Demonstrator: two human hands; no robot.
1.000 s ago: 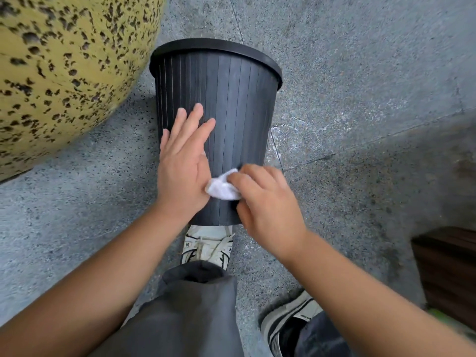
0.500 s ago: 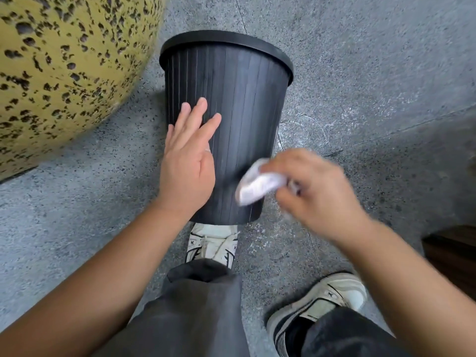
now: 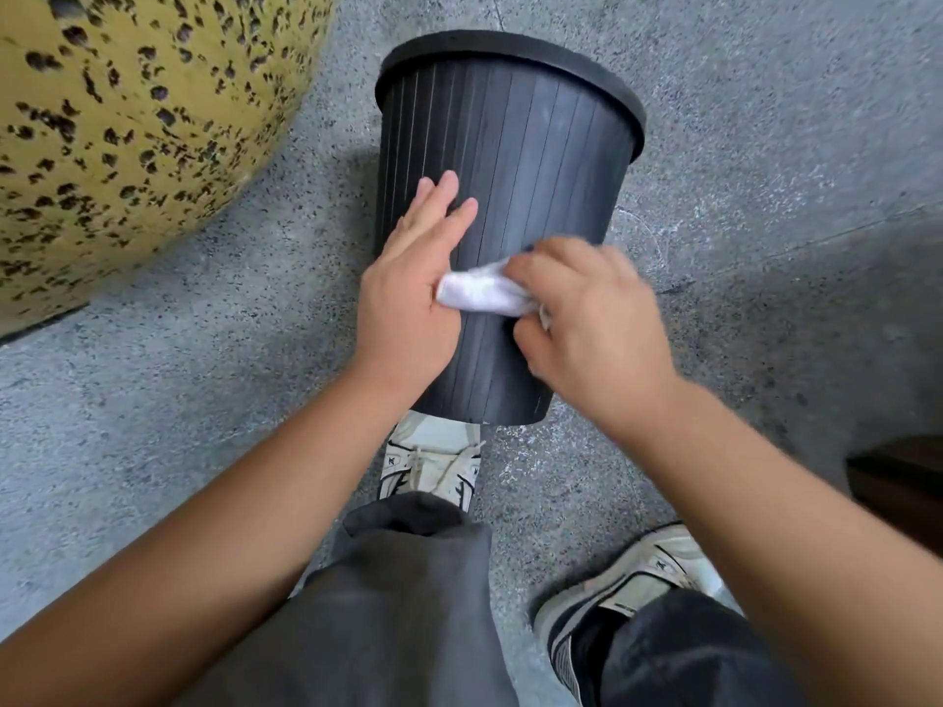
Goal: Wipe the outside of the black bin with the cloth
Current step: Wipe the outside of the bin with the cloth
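The black ribbed bin (image 3: 530, 160) lies tilted on the grey floor, its rim pointing away from me and its base near my shoe. My left hand (image 3: 408, 293) presses flat against the bin's left side with straight fingers. My right hand (image 3: 587, 318) grips a crumpled white cloth (image 3: 479, 293) and holds it against the middle of the bin's side, right next to my left hand. The right hand is slightly blurred.
A large yellow speckled round object (image 3: 127, 125) fills the upper left, close to the bin. My two sneakers (image 3: 433, 461) and dark trouser legs are below the bin. A dark brown wooden piece (image 3: 903, 482) sits at the right edge. Grey speckled floor (image 3: 765, 145) lies all around.
My right hand swung out to the bin's right edge with the cloth, then came back left to the middle of the side, beside my left hand. The left hand stayed pressed on the bin.
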